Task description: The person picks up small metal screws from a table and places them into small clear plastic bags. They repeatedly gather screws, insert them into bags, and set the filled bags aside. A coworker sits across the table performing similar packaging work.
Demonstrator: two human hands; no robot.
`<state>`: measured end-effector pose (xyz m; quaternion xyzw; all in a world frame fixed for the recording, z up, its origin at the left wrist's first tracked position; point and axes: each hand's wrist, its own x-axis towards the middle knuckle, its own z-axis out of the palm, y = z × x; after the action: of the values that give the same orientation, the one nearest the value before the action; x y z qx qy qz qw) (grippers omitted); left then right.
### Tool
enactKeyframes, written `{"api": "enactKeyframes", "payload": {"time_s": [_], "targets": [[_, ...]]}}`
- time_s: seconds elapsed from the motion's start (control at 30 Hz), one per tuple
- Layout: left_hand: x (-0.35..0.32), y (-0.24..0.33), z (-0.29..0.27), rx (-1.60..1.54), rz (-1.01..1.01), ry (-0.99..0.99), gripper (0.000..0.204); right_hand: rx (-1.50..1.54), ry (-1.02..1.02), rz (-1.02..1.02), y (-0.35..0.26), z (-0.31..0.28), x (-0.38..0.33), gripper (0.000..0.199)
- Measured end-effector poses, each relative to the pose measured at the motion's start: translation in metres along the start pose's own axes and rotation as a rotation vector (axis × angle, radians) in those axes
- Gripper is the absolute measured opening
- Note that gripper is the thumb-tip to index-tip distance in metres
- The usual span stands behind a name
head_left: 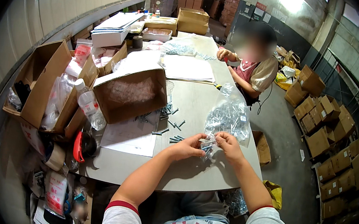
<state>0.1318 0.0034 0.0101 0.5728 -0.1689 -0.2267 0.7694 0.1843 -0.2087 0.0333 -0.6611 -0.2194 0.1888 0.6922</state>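
Near the front of the table, a small clear plastic bag [207, 148] with a few metal screws in it is pinched between my two hands. My left hand [188, 148] is closed on the bag's left side. At its upper right, the fingers of my right hand [229, 148] press together on the plastic. Just beyond them lies a large clear bag [229, 117] full of silvery screws. Loose screws [176, 139] lie beside my left fingertips, and more are scattered farther up the table toward a tipped cardboard box [130, 90].
A water bottle [89, 104], open cartons [38, 84] and a red tape dispenser [80, 146] crowd the left side. Printed papers [128, 137] lie under the tipped box. Across the right table edge sits another person [254, 69]. Boxes [320, 142] line the right wall.
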Motion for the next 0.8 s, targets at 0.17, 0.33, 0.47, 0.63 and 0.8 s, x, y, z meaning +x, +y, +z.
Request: {"api": "enactKeyframes", "payload": {"time_s": [0.17, 0.33, 0.47, 0.63, 0.8], "targets": [[0.001, 0.001, -0.005, -0.054, -0.033, 0.002, 0.053, 0.366, 0.096, 0.201, 0.007, 0.003, -0.007, 0.013], [0.000, 0.007, 0.002, 0.055, -0.025, 0.083, 0.039, 0.023, 0.223, -0.044, 0.019, 0.009, -0.003, 0.017], [0.003, 0.008, 0.000, -0.007, 0.082, 0.072, 0.029, 0.258, 0.169, 0.023, 0.019, 0.002, -0.001, 0.016], [0.003, 0.008, 0.003, 0.503, 0.129, 0.212, 0.034, -0.094, 0.039, -0.033, 0.009, 0.001, -0.007, 0.018], [0.005, 0.009, 0.001, 0.430, 0.211, 0.277, 0.021, -0.376, 0.029, -0.188, -0.007, 0.006, -0.011, 0.021]]}}
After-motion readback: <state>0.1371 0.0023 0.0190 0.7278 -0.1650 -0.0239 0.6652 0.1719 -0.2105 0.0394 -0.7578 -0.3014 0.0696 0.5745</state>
